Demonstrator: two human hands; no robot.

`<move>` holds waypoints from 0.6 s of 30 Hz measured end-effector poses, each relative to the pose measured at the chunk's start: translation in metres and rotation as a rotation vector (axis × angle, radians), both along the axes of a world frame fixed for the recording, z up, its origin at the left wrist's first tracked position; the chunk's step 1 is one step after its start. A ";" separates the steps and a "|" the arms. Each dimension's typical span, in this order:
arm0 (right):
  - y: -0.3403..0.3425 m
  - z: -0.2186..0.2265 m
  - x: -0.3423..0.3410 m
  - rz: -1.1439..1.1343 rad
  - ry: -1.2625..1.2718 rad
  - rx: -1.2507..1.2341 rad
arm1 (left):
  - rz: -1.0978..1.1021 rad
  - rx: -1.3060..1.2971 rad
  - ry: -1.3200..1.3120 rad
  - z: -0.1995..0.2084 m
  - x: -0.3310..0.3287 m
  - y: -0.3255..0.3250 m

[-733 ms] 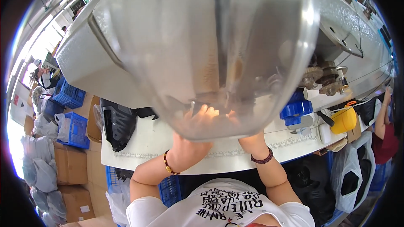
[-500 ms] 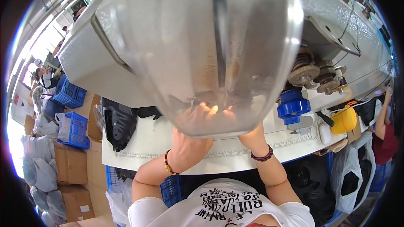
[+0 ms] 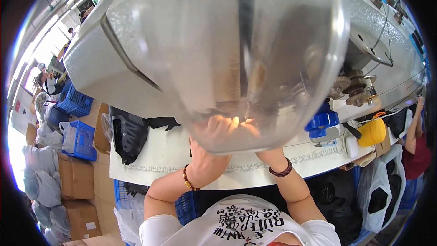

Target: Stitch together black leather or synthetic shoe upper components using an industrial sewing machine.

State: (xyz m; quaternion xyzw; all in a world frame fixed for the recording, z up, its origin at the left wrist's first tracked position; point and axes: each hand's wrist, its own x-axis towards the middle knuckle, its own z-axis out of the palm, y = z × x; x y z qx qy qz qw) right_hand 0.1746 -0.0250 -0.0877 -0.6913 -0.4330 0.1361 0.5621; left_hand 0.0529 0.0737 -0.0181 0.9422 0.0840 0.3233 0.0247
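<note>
Both my hands work under the head of a light grey sewing machine (image 3: 114,70), seen partly through its clear plastic guard (image 3: 268,139). My left hand (image 3: 213,143) has its fingers curled and pressed together near the needle area. My right hand (image 3: 261,139) is close beside it, fingers bent in and lit by the lamp glow. Something dark lies at the fingertips, blurred by the guard, and I cannot make out what it is. Left of my left hand, a flat black piece (image 3: 165,122) lies on the white table (image 3: 159,150), by a black ribbed piece (image 3: 129,134).
At the right stand a blue knob-like part (image 3: 322,120), thread tension discs (image 3: 357,89) and a yellow container (image 3: 372,132). A printed ruler strip (image 3: 300,159) runs along the front edge. Blue crates (image 3: 82,140) and cardboard boxes (image 3: 77,177) are on the left floor. Another person's arm (image 3: 412,130) shows far right.
The guard and tension discs appear shifted right in the view. My left hand has moved slightly right, and the two hands' fingertips are closer together. The flat black piece shows a little further right.
</note>
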 end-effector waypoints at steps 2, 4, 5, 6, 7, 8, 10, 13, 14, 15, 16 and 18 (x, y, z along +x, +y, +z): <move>0.000 -0.003 0.001 0.009 -0.028 -0.037 | 0.004 0.029 -0.012 0.000 0.002 0.000; 0.002 -0.005 0.000 -0.004 -0.032 -0.001 | 0.016 0.039 -0.010 0.000 0.003 0.001; 0.003 -0.005 -0.001 -0.020 -0.026 0.031 | 0.026 0.035 -0.003 0.000 0.003 0.001; 0.005 -0.004 -0.003 -0.021 0.012 0.094 | 0.043 0.031 0.011 0.000 0.003 0.002; 0.006 -0.003 -0.004 -0.021 0.049 0.157 | 0.043 0.047 0.020 0.000 0.002 0.003; 0.009 0.000 -0.006 -0.006 0.119 0.249 | 0.050 0.062 0.036 0.001 0.001 0.004; 0.012 0.005 -0.010 0.002 0.182 0.348 | 0.053 0.082 0.048 0.002 0.000 0.006; 0.014 0.014 -0.016 -0.021 0.147 0.383 | 0.049 0.077 0.037 0.003 -0.001 0.009; 0.014 0.017 -0.019 -0.032 0.125 0.402 | 0.051 0.062 0.032 0.003 -0.001 0.010; 0.014 0.018 -0.022 -0.055 0.058 0.416 | 0.049 0.042 0.041 0.003 -0.002 0.011; 0.014 0.019 -0.024 -0.042 0.162 0.401 | 0.065 0.020 0.051 0.003 -0.003 0.011; 0.013 0.021 -0.028 -0.038 0.188 0.395 | 0.089 -0.031 0.096 0.004 -0.004 0.013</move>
